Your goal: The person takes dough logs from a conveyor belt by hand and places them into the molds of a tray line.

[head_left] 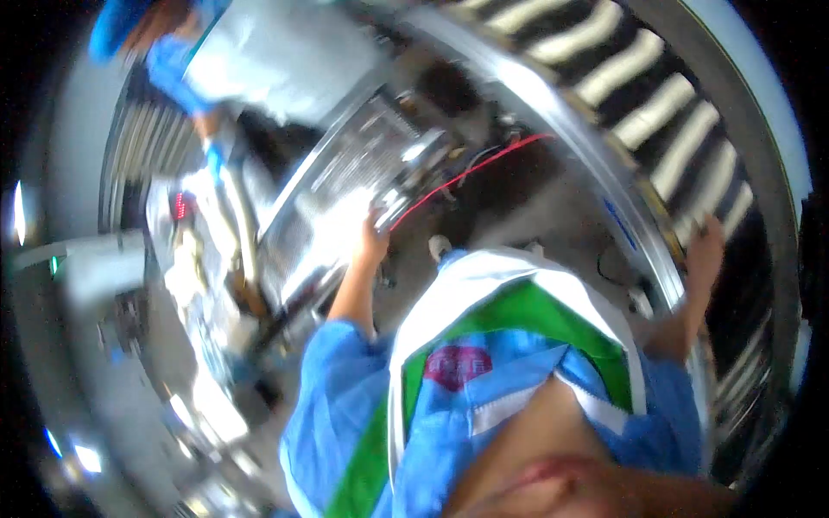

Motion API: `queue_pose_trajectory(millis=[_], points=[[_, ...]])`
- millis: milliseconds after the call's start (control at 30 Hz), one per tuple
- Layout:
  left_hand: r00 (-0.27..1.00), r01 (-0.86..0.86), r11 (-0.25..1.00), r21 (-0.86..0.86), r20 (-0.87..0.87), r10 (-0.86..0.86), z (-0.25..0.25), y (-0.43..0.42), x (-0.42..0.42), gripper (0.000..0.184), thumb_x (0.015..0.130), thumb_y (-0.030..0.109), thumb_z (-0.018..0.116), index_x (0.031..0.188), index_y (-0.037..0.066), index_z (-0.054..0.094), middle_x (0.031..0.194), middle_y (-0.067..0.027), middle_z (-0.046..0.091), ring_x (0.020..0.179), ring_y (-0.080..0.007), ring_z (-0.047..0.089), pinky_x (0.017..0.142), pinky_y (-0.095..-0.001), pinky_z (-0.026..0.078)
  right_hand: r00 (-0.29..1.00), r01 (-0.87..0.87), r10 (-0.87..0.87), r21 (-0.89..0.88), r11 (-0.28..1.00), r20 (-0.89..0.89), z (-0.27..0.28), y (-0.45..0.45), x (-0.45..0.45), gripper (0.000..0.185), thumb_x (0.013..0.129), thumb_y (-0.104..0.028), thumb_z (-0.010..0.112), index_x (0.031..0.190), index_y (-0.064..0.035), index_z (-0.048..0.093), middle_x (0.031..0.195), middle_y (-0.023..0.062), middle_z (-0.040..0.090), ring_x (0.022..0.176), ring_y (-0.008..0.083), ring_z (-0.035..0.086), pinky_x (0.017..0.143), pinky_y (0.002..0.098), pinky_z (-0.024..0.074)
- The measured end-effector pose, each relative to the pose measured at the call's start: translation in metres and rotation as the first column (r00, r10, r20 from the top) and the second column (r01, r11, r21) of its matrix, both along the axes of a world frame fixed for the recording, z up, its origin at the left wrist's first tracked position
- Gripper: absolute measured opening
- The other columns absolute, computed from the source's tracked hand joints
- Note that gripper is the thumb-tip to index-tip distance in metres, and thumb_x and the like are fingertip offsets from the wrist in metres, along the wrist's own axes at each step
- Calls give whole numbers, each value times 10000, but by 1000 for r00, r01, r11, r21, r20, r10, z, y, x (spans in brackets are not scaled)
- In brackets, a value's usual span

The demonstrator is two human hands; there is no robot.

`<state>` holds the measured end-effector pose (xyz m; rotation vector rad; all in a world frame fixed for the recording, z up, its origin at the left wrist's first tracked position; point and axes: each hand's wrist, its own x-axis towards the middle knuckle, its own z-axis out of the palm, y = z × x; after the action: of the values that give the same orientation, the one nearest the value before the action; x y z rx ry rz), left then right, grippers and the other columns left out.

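Left grip [372,237] blurred, hold unclear.

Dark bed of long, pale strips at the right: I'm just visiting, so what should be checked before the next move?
1. Long, pale strips apart on the dark bed: ok, dark gaps show between the upper ones.
2. Bare right hand free of the strips: cannot tell, blur hides any contact.
3. Bare left hand free of the silvery metal equipment: cannot tell, glare hides the fingertips.
4. Thin red cord clear of the right hand: ok.
5. Co-worker's hand, seemingly blue-gloved, apart from both bare hands: ok.
6. Sharp view: not ok, blurred.
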<state>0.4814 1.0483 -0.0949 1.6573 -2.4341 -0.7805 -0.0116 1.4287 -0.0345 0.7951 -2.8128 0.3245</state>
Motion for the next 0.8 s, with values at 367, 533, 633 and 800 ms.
queue_pose_trajectory(millis=[367,533,633,800], points=[[849,-527,789,-316,-147,508,-66,-12,255,386,735,113,684,1106,42,603,1209,-181,552,1127,-366,503,962,-417,403,186,-951,896,-156,267,403,-23,-407,291,403,796,-169,667,1158,-26,566,1214,179,539,1144,343,508,985,385,411],[838,-530,757,-381,-102,536,-60,-15,301,337,728,95,679,1057,61,616,1175,-174,567,1082,-359,522,934,-431,412,103,-965,875,-167,204,474,-61,-464,381,449,786,-177,670,1203,-59,553,1305,184,482,1201,357,465,1016,406,391],[793,-605,723,-335,-167,586,-71,-24,318,346,713,75,680,1054,52,628,1152,-176,588,1051,-347,548,915,-414,434,144,-976,856,-73,207,497,-76,-475,403,509,774,-196,684,1245,-79,528,1350,191,441,1232,366,438,1026,420,380],[775,-617,682,-393,-153,613,-74,-33,320,309,730,107,660,1031,44,629,1176,-174,571,1085,-364,518,940,-433,412,272,-958,803,68,279,530,-82,-472,392,513,772,-192,691,1248,-77,537,1374,192,427,1267,354,409,1049,417,360]])
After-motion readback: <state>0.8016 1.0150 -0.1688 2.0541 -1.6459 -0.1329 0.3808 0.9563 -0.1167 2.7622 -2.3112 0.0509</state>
